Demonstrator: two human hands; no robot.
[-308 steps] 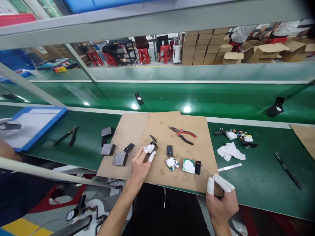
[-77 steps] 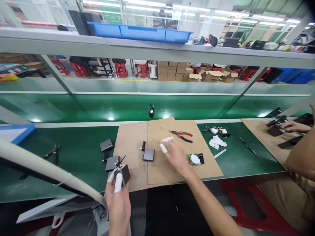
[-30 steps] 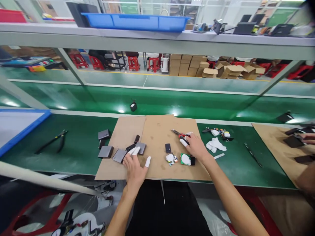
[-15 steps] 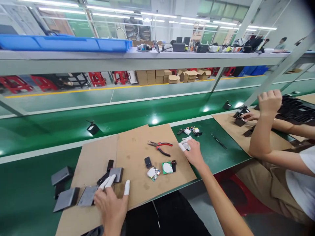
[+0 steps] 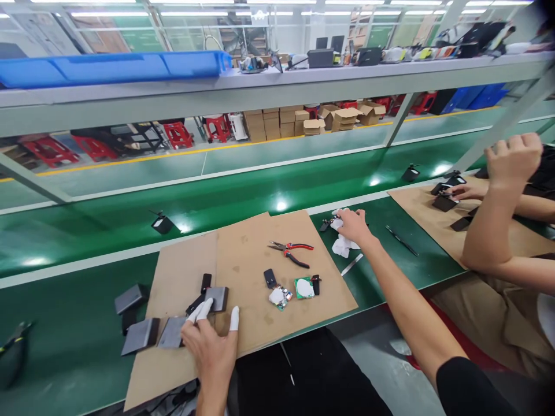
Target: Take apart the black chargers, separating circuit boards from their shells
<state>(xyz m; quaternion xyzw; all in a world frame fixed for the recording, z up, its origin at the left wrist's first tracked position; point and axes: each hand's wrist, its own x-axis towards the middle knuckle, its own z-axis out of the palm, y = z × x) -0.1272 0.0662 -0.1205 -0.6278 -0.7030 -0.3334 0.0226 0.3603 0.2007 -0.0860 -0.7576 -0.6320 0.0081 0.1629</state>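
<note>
My left hand [image 5: 211,346] lies flat on the brown cardboard sheet [image 5: 243,254], fingers spread, white finger cots on the tips. Its fingertips touch a grey metal block [image 5: 217,298] and a small black part [image 5: 195,303]. My right hand [image 5: 354,225] is stretched far right over the green bench, fingers curled down onto a small pile of white and coloured parts [image 5: 335,222], just above a white cloth [image 5: 342,247]. What its fingers hold is hidden.
Red-handled pliers [image 5: 290,252], a black part [image 5: 270,278] and two circuit boards with white discs [image 5: 293,290] lie on the cardboard. More grey blocks [image 5: 139,335] sit at left. A co-worker's arms [image 5: 498,196] work at the right. A metal strip [image 5: 352,264] lies near the cloth.
My right hand has moved from the white cloth farther back to the pile of small parts. My left hand stays flat on the cardboard. The view has shifted slightly.
</note>
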